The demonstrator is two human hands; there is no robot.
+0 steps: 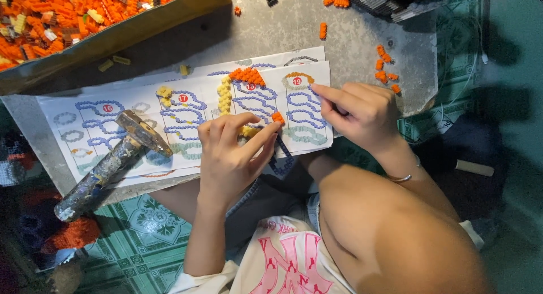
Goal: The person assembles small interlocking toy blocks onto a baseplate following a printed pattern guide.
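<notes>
Orange brick (pixel 278 117) sits pinched at my left hand's (pixel 229 155) fingertips, over the instruction sheet (pixel 113 138). My right hand (pixel 359 116), just right of it, points a finger at the sheet, holding nothing.

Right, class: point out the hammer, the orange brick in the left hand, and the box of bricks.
hammer (pixel 116 158), head view, on the middle of its handle.
orange brick (pixel 278 117), head view, on its top.
left hand (pixel 229 152), head view, on its back.
box (pixel 130 31), head view, on its front wall.

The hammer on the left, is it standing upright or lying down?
Lying down. The hammer rests slanted, its head on the instruction sheet and its handle past the slab's edge.
</notes>
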